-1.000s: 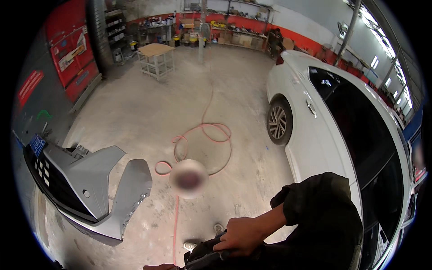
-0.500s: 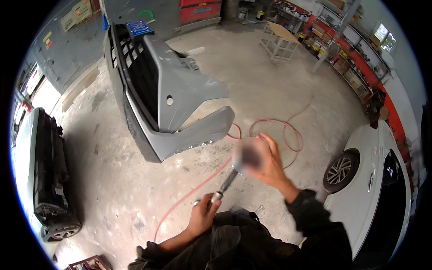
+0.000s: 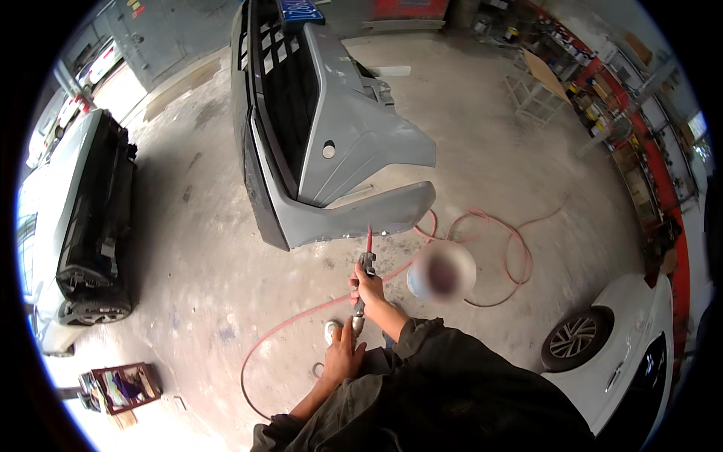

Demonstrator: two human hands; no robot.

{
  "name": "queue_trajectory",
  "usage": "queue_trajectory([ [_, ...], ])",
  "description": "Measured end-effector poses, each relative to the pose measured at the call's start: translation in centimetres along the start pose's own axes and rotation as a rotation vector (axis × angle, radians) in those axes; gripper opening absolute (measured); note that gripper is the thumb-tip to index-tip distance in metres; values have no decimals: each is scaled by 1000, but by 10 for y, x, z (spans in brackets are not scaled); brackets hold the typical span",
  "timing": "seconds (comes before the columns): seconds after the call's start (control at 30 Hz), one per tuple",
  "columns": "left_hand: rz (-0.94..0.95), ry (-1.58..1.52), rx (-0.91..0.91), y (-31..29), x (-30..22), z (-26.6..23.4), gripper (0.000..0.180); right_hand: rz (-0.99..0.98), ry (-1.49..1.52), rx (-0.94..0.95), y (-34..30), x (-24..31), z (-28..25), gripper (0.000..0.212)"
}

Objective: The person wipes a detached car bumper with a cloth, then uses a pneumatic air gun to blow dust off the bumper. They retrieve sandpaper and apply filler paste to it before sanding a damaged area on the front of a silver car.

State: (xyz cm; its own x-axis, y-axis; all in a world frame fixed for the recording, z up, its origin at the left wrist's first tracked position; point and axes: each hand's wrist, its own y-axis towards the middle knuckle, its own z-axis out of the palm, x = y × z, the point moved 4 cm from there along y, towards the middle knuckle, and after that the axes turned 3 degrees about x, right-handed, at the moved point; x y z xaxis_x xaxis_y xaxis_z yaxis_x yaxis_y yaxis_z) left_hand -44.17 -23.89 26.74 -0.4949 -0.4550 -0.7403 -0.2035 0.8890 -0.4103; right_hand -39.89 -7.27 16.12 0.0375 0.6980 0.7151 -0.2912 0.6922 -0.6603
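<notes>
A slim air tool (image 3: 358, 324) with a metal barrel and a dark upper part is held upright between my two hands. My left hand (image 3: 344, 354) is closed round the lower metal end. Higher up, my right hand (image 3: 366, 291) grips the dark part near a black fitting (image 3: 367, 262), from which a short red piece (image 3: 370, 239) sticks up. Just beyond stands the lower edge of a grey car bumper (image 3: 354, 215), apart from both hands. Right of my hands, a round white bucket (image 3: 469, 275) sits on the floor, its inside blurred.
A red hose (image 3: 297, 318) loops across the concrete floor. To the right is a white car (image 3: 625, 331), to the left another car with its front stripped (image 3: 90, 218). A crate of items (image 3: 157, 383) lies lower left; a wooden stand (image 3: 544, 79) is at the back right.
My right hand has moved left from in front of the bucket and closed on the tool's upper part. My left hand still holds the lower end. The view has shifted.
</notes>
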Motion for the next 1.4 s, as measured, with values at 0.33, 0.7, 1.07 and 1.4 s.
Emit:
queue_trajectory([
  [0.33,-241,-679,172,-58,91,113,35,265,132,-25,82,36,-150,43],
  [0.7,-331,-258,-148,-51,141,196,50,334,-46,242,56,58,-131,42],
  [1.07,-138,-78,88,-26,112,199,45,277,51,153,63,78,-132,41],
  [1.4,-298,117,48,-29,108,199,31,397,-52,393,68,67,-111,41],
])
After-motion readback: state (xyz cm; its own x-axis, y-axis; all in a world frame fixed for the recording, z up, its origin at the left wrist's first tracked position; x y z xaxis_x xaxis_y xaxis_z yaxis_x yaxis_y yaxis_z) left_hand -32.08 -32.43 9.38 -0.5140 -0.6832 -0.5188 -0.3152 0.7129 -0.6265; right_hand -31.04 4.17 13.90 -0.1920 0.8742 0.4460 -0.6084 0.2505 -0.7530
